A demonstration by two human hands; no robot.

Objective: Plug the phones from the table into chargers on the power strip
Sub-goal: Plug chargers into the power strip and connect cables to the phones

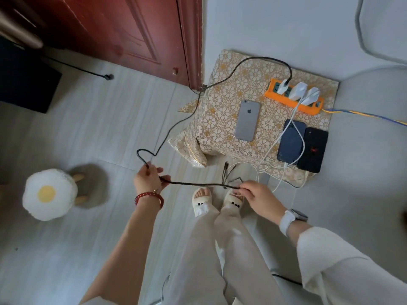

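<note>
A small table (222, 100) with a flowered cloth holds an orange power strip (286, 100) with three white chargers (298, 91) plugged in. A silver phone (246, 121) lies face down with no cable in it. A dark blue phone (290, 140) and a black phone (312, 149) lie side by side at the table's front right, with white cables running over them. A long black cable (198, 184) runs from the leftmost charger down off the table. My left hand (147, 178) pinches it, and my right hand (256, 195) holds it near its multi-headed end.
A dark red door (123, 34) stands at the back left. An egg-shaped cushion stool (49, 193) sits on the floor at the left. A black box (24, 84) is at the far left. My feet in slippers (218, 201) stand just before the table.
</note>
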